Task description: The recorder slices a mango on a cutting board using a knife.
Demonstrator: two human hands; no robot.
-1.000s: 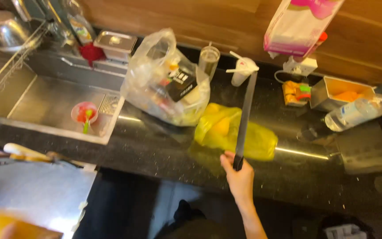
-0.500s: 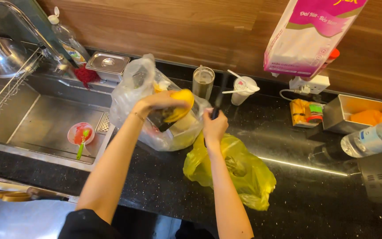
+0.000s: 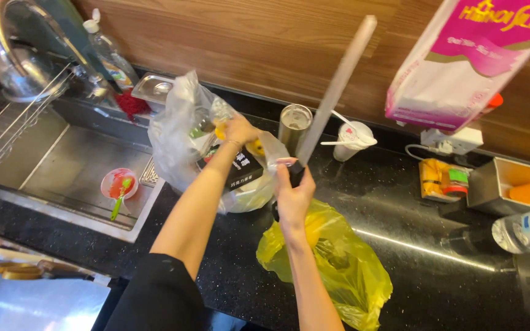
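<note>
Worktop [image 3: 412,202] of black speckled stone runs from a steel sink [image 3: 50,165] at its left end to the right edge. A large pink and white package [image 3: 461,61] with printed lettering hangs against the wooden wall above the back right part. Near the front edge, about midway, lies a crumpled yellow bag [image 3: 338,263]. Behind it, beside the sink, stands a clear plastic bag [image 3: 185,141] holding a dark box with a white label. The person's left hand [image 3: 238,130] reaches into the top of this bag, fingers closed around something yellow. The right hand [image 3: 294,195] grips the dark handle of a long knife [image 3: 337,86], fingers wrapped tight, blade pointing up and away towards the wall. With a blade held so high, it seems wise to keep it clear of the bag and the reaching arm. A small yellow packet [image 3: 441,179] with a green and red label sits near the back right.
</note>
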